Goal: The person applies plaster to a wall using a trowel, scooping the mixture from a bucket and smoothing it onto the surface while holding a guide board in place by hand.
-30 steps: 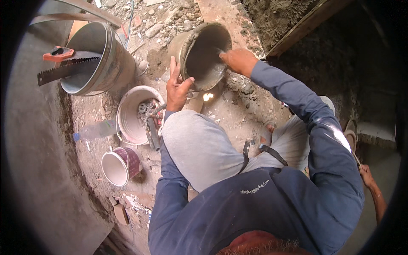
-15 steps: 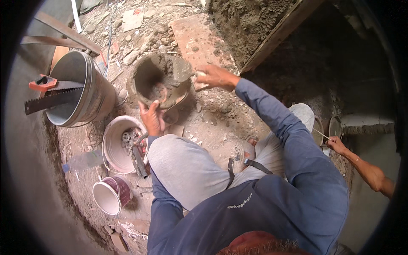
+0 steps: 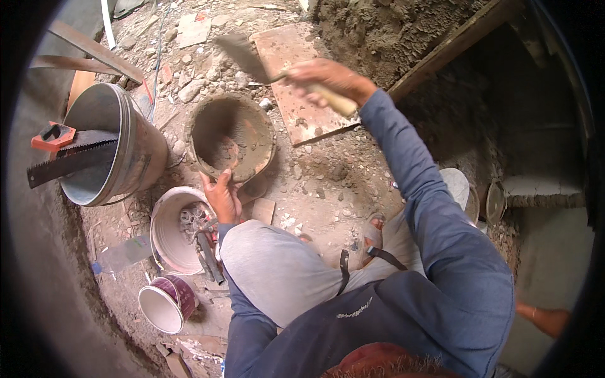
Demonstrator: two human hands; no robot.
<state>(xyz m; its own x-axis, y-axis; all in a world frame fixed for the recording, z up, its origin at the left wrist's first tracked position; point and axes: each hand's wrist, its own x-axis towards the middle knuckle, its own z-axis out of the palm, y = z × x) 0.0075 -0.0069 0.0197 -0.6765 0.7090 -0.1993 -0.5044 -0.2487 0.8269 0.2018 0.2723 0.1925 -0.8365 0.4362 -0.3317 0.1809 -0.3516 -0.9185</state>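
My left hand (image 3: 223,196) grips the near rim of a mortar-caked bucket (image 3: 255,142), thumb on the edge. The bucket leans so that its mouth faces me, and grey mortar coats its inside. Beyond and to the right, my right hand (image 3: 328,77) is closed round a trowel (image 3: 242,58). Its wooden handle points back to the right, and its blade, smeared by motion, reaches left past the bucket's far side. Under the trowel lies a reddish, mortar-spattered board (image 3: 309,104) on the ground.
On the left, a large bucket (image 3: 142,142) carries a handsaw (image 3: 72,165). Nearer stand a pale bucket of tools (image 3: 165,233), a small maroon-and-white pail (image 3: 179,293) and a plastic bottle (image 3: 126,253). Rubble (image 3: 192,88) covers the far ground. Another person's arm (image 3: 545,318) shows at right.
My right hand has risen away from the bucket's right rim, swinging the trowel up over the board. The bucket stays in my left hand. The other person's arm has drawn back toward the right edge.
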